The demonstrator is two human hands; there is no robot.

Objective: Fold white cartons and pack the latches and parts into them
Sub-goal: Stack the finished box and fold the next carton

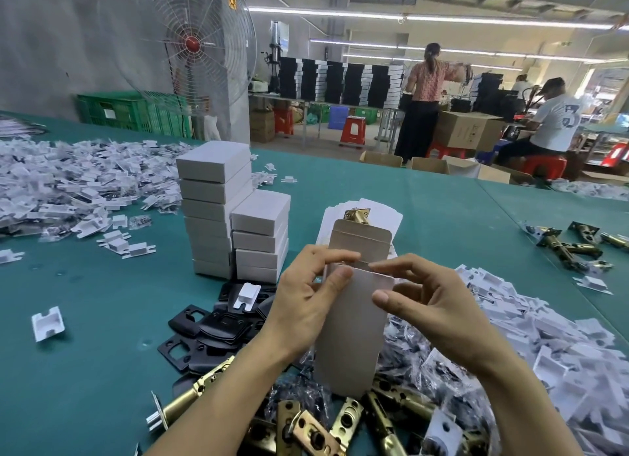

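The step in hand looks like folding the mouth of one white carton (pixel 347 346). It stands upright in the near middle of the scene, held between both hands just above the heap of brass latches (pixel 306 428) on the green desk (pixel 102 302). Its far tuck flap (pixel 360 237) stands up and the top is open.

The left hand (pixel 303 306) grips the upper left edge, with its fingers (pixel 326 256) curled over the rim and the thumb pressed on the near face. The right hand (pixel 429 306) pinches the small side flap at the upper right between forefinger and thumb, and the other fingers are loosely spread. Whether anything is already inside cannot be told, since the near wall hides the interior.

- **If the carton is empty:** the next move calls for one hand to let go and fetch a latch from the near heap, a black plate (pixel 211 333) from the near left and a bag from the bagged parts (pixel 493 336) on the right. The other hand keeps the mouth square.
- **If the carton is filled:** both side flaps need pressing inward, then the far flap is brought down and tucked in.

A closed box would probably join the stacked cartons (pixel 214 183) to the far left. Just beyond the hands lie flat blanks (pixel 391 217) with a single latch (pixel 356 215) resting on them.
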